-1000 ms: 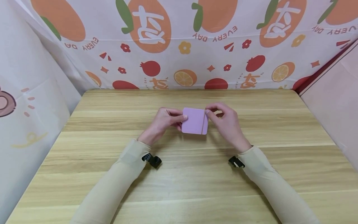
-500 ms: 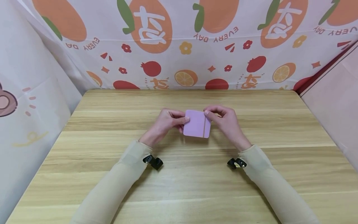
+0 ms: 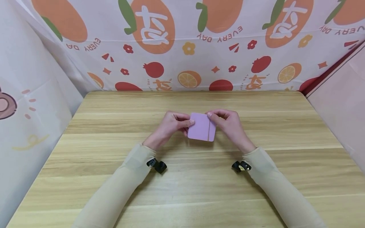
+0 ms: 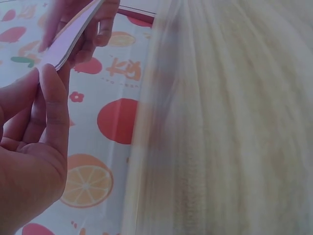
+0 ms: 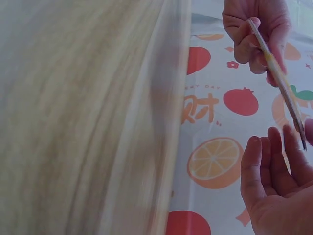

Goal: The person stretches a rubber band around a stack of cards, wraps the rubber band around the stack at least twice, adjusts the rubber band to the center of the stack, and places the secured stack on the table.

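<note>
Between the person's sleeves (image 3: 119,193), a hand could pass over the surface (image 3: 182,196) up to the lower edge of the lilac pad (image 3: 198,128), though black wrist devices (image 3: 156,165) jut into that lane from either side. The left grip (image 3: 172,124) blocks the pad's left edge, the right grip (image 3: 228,122) its upper right corner. Beyond both, a strip of surface offers passage before the printed cloth (image 3: 171,60).
</note>
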A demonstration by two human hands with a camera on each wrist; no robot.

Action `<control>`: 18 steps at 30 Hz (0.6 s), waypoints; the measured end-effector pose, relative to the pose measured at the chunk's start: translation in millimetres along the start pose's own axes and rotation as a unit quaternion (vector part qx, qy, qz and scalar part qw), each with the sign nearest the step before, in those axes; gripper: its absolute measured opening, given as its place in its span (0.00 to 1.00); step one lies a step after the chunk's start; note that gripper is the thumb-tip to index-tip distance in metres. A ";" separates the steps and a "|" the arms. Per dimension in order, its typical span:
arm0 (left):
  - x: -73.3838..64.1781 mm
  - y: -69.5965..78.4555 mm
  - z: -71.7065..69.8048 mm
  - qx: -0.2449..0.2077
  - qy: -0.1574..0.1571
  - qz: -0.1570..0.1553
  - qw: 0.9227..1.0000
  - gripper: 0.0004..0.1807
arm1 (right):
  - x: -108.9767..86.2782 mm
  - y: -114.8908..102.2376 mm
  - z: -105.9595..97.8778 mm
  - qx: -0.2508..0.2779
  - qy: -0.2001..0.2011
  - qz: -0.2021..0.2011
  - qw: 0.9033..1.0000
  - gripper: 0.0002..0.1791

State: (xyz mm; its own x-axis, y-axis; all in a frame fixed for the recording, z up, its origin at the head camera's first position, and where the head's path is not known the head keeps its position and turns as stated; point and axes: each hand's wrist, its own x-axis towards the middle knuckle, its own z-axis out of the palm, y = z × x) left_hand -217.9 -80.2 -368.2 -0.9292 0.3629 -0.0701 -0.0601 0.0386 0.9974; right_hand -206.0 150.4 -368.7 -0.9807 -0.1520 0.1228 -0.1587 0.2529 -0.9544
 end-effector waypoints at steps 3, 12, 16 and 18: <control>1.0 -0.7 -1.2 -0.018 0.014 -0.006 1.000 0.11 | -0.3 -0.8 0.4 0.010 -0.005 -0.005 1.000 0.20; 2.9 3.3 -8.0 -0.049 0.058 -0.029 0.997 0.13 | 1.9 1.3 1.7 0.047 -0.007 -0.007 0.999 0.19; 2.4 5.1 -9.1 -0.058 0.070 -0.036 0.995 0.12 | 1.3 1.0 3.1 0.052 -0.016 0.005 0.998 0.20; 2.5 5.6 -9.6 -0.062 0.077 -0.035 0.995 0.12 | 0.6 0.2 4.0 0.054 -0.022 0.009 0.998 0.20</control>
State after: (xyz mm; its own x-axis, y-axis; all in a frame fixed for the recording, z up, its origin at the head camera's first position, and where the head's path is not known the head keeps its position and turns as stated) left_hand -224.0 -88.1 -362.7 -0.9653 0.2168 -0.1455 -0.1617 -0.0590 0.9851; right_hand -206.2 146.5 -370.0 -0.9770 -0.1909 0.0953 -0.1255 0.1528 -0.9803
